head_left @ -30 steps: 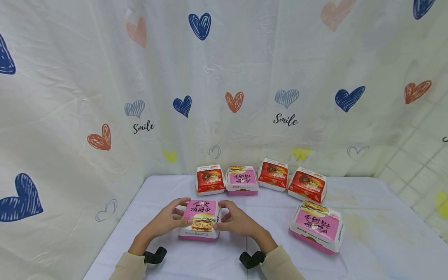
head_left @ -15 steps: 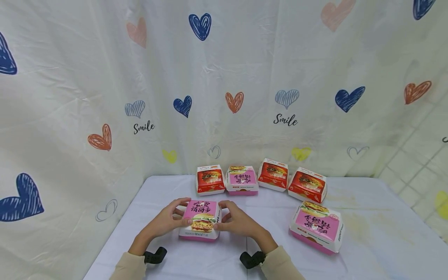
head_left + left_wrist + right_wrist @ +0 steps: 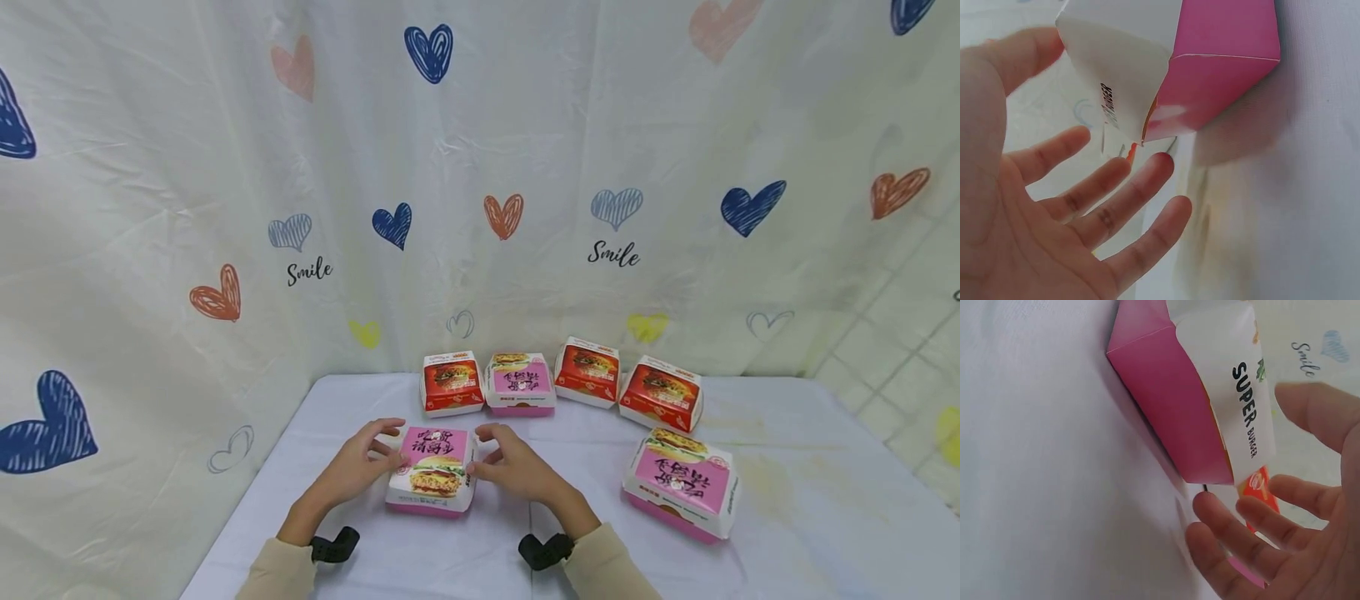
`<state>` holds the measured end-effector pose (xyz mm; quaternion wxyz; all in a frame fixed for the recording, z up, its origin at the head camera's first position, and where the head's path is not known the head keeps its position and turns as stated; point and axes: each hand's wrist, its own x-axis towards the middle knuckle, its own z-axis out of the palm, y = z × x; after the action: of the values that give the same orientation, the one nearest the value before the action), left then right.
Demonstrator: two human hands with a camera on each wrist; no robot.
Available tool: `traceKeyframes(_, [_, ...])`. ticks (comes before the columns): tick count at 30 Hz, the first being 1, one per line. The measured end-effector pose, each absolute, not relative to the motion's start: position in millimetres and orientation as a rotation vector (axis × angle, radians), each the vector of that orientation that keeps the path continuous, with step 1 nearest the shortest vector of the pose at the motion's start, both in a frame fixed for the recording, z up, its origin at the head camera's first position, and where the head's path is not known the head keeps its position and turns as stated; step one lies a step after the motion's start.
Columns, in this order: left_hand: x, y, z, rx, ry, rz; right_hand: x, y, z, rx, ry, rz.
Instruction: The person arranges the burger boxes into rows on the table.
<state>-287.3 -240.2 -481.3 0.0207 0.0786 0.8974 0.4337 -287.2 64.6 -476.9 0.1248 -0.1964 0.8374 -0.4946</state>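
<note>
A pink and white burger box (image 3: 431, 475), lid closed, sits on the table between the two hands. The left hand (image 3: 358, 462) is at its left side. In the left wrist view its thumb (image 3: 1032, 56) lies at the edge of the white lid (image 3: 1116, 69), and the other fingers are spread apart from the box. The right hand (image 3: 517, 467) is at the right side, its relaxed fingers (image 3: 1272, 531) off the box in the right wrist view. Its thumb (image 3: 1316, 412) is close to the "SUPER BURGER" side panel (image 3: 1241, 406); whether it touches I cannot tell.
Along the back stand a red burger box (image 3: 452, 383), a pink one (image 3: 521, 383) and two more red boxes, at centre right (image 3: 588, 372) and farther right (image 3: 660, 393). Another pink box (image 3: 682, 483) sits nearer on the right. A heart-printed curtain (image 3: 525, 167) hangs behind the white-covered table (image 3: 795, 500).
Both hands have loosened from the pink box in front, their fingers drawing slightly outward from its sides. The box has stayed in place on the table.
</note>
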Motion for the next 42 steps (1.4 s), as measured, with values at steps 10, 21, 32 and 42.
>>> traceKeyframes(10, [-287.9,-241.0,-475.7,0.31,2.925,1.424,-291.6,67.5,-475.8,-0.508,2.552,-1.564])
traceKeyframes(21, [-285.6,-240.7,-452.0,0.349,3.074,1.453,-293.9,76.8,-458.1,-0.423,2.63,-1.711])
traceKeyframes(32, [-327.9,-241.0,-441.9,0.426,3.091,1.372,-302.1,78.3,-433.4,-0.475,2.684,-1.632])
traceKeyframes(42, [-374.6,-244.1,-442.0,0.373,3.07,1.14,-343.2,59.4,-419.4,-0.471,2.802,-1.398])
